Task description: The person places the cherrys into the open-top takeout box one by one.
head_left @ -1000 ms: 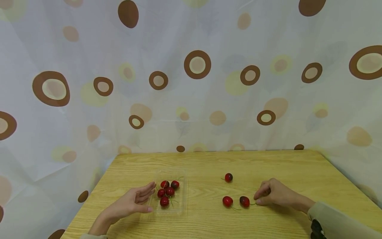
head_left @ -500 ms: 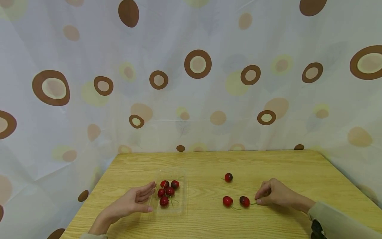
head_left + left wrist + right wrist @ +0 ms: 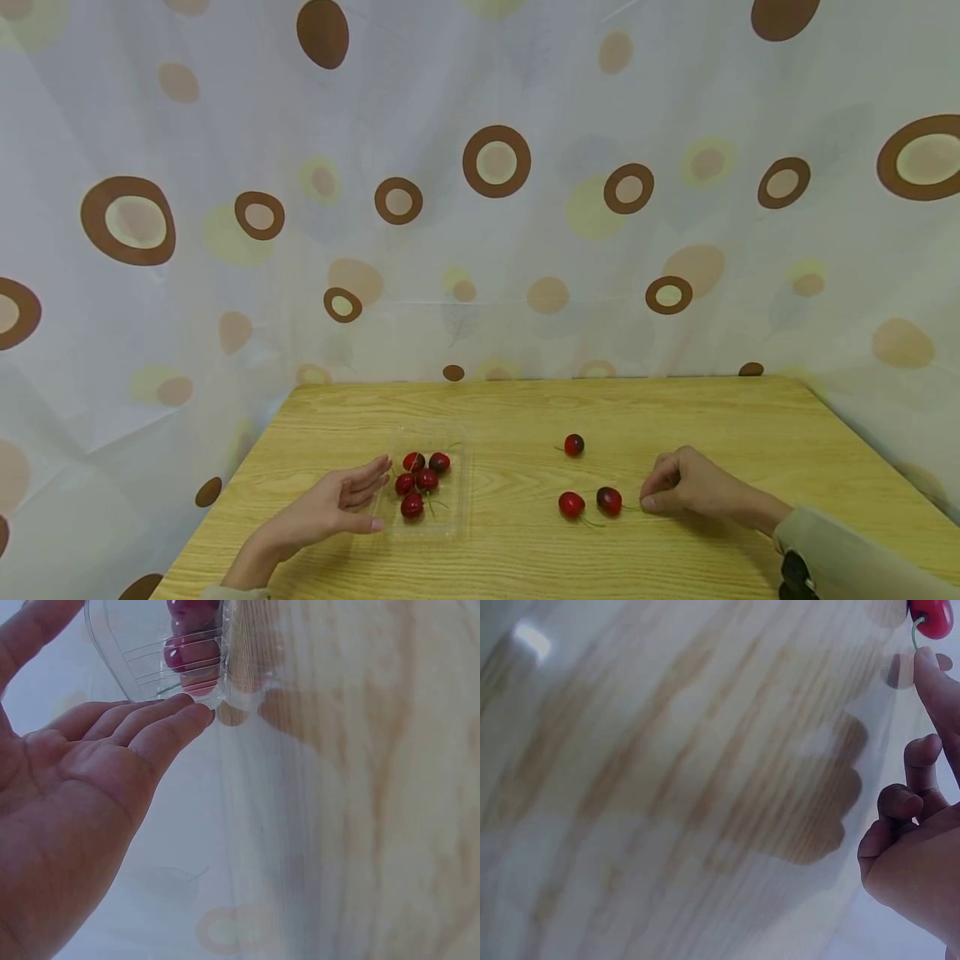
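Observation:
My right hand (image 3: 686, 487) is at the right of the table, thumb and forefinger together at the stem end of a dark red cherry (image 3: 609, 501). In the right wrist view the green stem (image 3: 914, 634) runs from the cherry (image 3: 935, 616) to the fingertip. Two more cherries are near it: a red one (image 3: 572, 505) just to its left and a darker one (image 3: 574, 445) farther back. My left hand (image 3: 330, 508) holds its fingers extended along the left side of a clear plastic box (image 3: 450, 529). Several cherries (image 3: 427, 480) lie in the box, stems on.
The wood-grain table (image 3: 517, 567) runs back to a pale curtain (image 3: 480, 250) with brown and beige ovals. In the left wrist view, the clear box (image 3: 112, 652) stands at the left fingertips.
The cherry at my right fingertips has shifted slightly left and back, and its stem points a little differently. My right hand has barely moved. The left hand and the box stay put.

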{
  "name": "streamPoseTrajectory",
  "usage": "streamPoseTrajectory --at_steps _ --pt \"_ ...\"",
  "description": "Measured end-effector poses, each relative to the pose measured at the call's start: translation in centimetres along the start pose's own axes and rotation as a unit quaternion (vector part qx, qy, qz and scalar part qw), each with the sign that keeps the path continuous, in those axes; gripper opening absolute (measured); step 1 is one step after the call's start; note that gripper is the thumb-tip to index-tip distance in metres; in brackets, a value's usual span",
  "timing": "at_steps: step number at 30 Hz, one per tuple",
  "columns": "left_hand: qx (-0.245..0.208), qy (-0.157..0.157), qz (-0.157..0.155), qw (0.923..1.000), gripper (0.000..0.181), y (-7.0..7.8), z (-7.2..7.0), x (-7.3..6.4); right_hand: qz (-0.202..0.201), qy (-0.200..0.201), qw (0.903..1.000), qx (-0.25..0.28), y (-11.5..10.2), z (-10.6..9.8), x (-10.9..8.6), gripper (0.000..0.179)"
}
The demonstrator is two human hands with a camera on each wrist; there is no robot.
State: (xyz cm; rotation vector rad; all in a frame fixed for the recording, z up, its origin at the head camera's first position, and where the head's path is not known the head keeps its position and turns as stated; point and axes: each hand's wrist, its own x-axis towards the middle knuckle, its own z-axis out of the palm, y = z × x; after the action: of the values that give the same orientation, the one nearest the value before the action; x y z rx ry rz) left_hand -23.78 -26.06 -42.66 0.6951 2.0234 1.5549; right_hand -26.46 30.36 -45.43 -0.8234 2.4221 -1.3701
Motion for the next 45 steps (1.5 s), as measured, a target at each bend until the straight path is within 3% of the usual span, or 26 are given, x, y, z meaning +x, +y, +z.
streamPoseTrajectory --at_steps 11,19,27,45 --pt "-0.006 -0.004 -0.004 1.0000 0.087 -0.2 -0.1 0.0 0.019 0.041 0.9979 -0.047 -1.1 -0.4 0.8 0.005" --pt "-0.008 -0.003 -0.005 1.0000 0.087 -0.2 0.0 -0.1 0.009 0.041 0.9986 -0.030 -2.7 -0.5 2.0 0.010" --pt "-0.009 -0.003 -0.003 1.0000 0.087 -0.3 0.1 0.0 0.027 0.046 0.9986 -0.003 -4.6 0.2 3.4 0.017" --pt "-0.003 0.001 0.000 1.0000 0.087 -0.3 0.0 0.0 -0.029 0.035 0.9983 0.036 -7.9 3.2 8.6 0.017"
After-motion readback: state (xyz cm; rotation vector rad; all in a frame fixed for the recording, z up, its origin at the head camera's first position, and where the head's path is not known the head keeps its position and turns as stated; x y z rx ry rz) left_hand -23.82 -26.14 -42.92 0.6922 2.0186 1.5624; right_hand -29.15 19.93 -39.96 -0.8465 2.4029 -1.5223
